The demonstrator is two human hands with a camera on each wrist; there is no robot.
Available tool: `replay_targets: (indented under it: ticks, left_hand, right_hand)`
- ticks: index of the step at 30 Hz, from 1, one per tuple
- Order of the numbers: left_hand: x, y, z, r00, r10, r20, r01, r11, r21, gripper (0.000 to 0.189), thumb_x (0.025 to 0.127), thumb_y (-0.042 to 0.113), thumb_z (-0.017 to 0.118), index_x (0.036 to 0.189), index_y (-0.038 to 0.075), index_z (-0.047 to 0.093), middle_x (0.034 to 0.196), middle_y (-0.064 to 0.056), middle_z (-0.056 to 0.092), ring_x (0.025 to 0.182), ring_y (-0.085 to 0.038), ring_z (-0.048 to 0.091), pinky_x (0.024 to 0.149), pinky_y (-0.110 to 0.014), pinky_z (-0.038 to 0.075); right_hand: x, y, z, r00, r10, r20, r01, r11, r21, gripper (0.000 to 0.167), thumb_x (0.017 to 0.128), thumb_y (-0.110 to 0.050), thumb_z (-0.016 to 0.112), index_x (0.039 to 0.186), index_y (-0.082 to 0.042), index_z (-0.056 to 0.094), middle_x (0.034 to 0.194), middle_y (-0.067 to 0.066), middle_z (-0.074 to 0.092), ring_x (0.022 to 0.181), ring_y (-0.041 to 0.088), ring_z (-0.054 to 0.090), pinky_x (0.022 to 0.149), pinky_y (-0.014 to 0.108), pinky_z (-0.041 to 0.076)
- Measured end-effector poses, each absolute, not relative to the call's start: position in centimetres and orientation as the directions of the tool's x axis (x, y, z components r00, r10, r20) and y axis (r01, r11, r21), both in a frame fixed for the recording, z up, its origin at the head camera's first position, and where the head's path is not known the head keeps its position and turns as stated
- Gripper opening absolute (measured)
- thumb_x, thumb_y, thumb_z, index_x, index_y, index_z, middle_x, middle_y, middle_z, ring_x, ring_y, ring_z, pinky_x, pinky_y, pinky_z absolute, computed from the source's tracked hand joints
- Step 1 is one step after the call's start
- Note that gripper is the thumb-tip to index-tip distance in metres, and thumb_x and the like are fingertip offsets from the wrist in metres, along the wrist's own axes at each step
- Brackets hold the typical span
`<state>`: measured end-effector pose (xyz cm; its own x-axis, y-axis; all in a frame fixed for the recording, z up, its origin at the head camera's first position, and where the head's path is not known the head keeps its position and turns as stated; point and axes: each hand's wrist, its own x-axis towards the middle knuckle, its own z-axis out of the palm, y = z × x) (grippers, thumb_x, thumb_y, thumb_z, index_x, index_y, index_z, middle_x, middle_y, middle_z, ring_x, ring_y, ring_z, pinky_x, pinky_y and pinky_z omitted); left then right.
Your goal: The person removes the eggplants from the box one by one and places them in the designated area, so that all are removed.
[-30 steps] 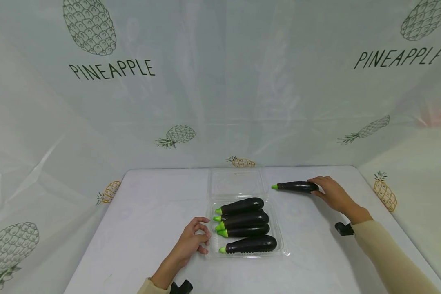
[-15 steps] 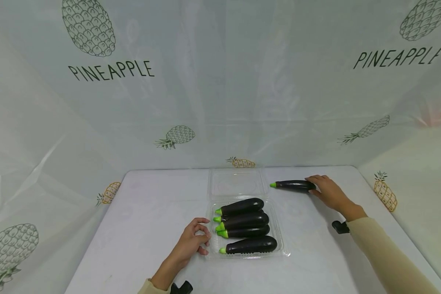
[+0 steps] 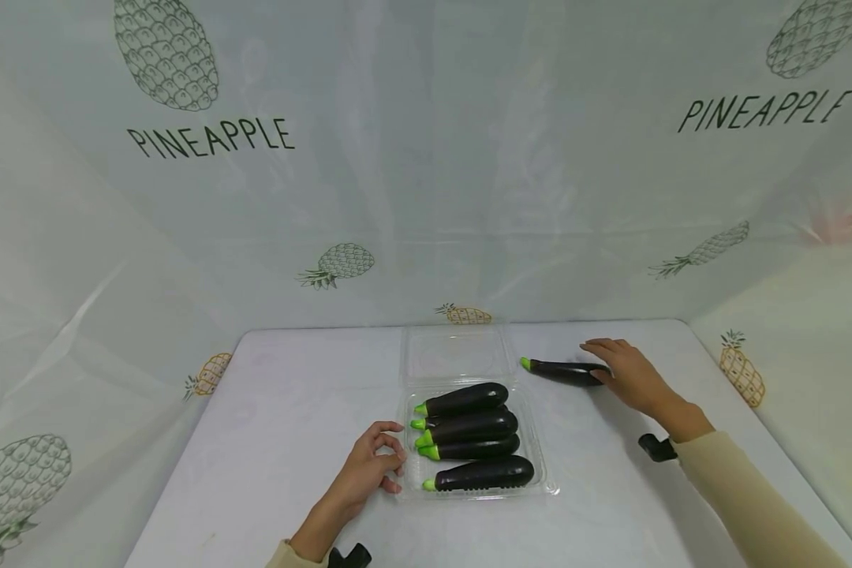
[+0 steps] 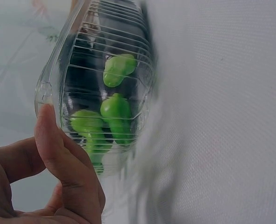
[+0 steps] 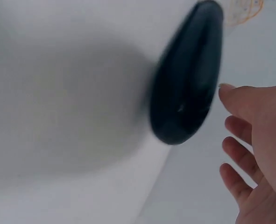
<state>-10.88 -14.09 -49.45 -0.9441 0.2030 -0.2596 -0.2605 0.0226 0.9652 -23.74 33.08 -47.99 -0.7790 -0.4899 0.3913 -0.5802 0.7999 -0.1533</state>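
A dark eggplant (image 3: 564,372) with a green stem end lies at the right of a clear plastic clamshell box (image 3: 532,426). My right hand (image 3: 628,377) hovers at its thick end, fingers spread. In the right wrist view the thumb (image 5: 238,100) is near the skin of the eggplant (image 5: 187,79), and the other fingers stand apart from it. Several more eggplants (image 3: 476,426) lie side by side in the box, stems to the left. My left hand (image 3: 364,467) rests at the box's left rim; in the left wrist view a fingertip (image 4: 46,123) touches that rim.
The box's clear lid (image 3: 457,353) lies folded back toward the far edge of the white table (image 3: 291,394). Behind stands a pale sheet (image 3: 426,173) printed with pineapples. A black wrist mount (image 3: 656,448) sits under the right wrist.
My right hand's fingers have come off the loose eggplant, which has turned a little, its thick end now nearer me. The left hand and the box have stayed in place.
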Motion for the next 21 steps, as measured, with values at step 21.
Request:
replay_targets:
  ticks: [21]
  left_hand:
    - [-10.9, -14.2, -49.6, -0.943, 0.192, -0.271, -0.269, 0.035, 0.962, 0.05, 0.096, -0.005, 0.063, 0.142, -0.006, 0.045, 0.099, -0.005, 0.054, 0.075, -0.016, 0.059, 0.05, -0.023, 0.056]
  right_hand:
    - [-19.0, 25.2, -43.9, -0.658, -0.595, 0.462, -0.71, 0.695, -0.116, 0.052, 0.083, -0.002, 0.087, 0.132, -0.002, 0.069, 0.131, 0.016, 0.068, 0.116, 0.039, 0.065, 0.092, 0.06, 0.057]
